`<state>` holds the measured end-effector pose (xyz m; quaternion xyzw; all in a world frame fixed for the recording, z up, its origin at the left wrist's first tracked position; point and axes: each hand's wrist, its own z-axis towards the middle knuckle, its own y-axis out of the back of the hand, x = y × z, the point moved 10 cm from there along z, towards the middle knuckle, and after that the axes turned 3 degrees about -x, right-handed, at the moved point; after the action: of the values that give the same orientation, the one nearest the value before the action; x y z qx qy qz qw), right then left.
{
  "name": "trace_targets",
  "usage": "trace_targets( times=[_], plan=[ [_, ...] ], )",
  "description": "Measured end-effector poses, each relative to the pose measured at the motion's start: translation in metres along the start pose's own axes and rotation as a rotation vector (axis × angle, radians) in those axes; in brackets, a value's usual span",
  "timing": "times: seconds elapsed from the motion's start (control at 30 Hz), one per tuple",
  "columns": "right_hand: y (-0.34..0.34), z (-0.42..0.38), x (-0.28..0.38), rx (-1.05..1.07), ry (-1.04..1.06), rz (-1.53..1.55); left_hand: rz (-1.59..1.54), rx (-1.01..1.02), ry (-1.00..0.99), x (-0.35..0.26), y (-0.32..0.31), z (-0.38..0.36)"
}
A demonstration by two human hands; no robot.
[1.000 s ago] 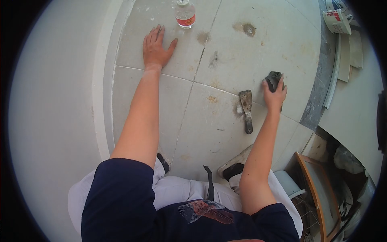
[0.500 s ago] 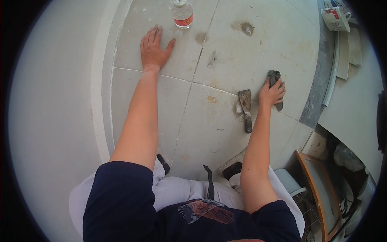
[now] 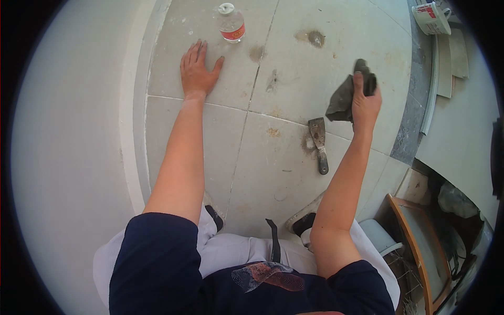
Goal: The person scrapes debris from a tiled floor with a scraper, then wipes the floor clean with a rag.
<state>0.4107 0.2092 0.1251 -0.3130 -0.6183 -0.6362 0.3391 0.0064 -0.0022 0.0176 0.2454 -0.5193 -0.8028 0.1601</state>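
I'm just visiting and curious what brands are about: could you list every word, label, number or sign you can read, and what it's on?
No text can be read for certain.
Bottle: yellowish marks on a red label, too small to read.
Bucket: red and dark print, too small and blurred.
Shirt: a line design, no letters that I can make out.
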Motion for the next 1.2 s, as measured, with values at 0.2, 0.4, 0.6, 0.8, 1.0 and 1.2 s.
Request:
trace_targets(
  times=[0.2, 0.4, 0.6, 0.8, 1.0, 1.2],
  plan=[
    [-0.021, -0.011, -0.028, 0.127, -0.172, 0.201, -0.018, -0.017, -0.002, 0.001, 0.003, -0.001],
    [-0.057, -0.021, 0.019, 0.179, 0.123, 0.198, -0.03, -0.009, 0.002, 0.003, 0.0, 0.0],
    [-0.169, -0.111, 0.035, 0.686, 0.491, -0.293, -0.034, 0.005, 0.01, 0.002, 0.002, 0.0],
    [-0.199, -0.146, 0.02, 0.391, 0.506, -0.633, -0.014, 0.027, 0.001, -0.003, 0.003, -0.001],
    [-0.2, -0.085, 0.001, 0.499, 0.732, -0.747, -0.038, 0.027, -0.006, -0.005, 0.004, 0.003],
    [-0.182, -0.064, -0.015, 0.187, 0.433, -0.854, -0.045, 0.031, 0.012, -0.001, 0.001, 0.001]
  ],
)
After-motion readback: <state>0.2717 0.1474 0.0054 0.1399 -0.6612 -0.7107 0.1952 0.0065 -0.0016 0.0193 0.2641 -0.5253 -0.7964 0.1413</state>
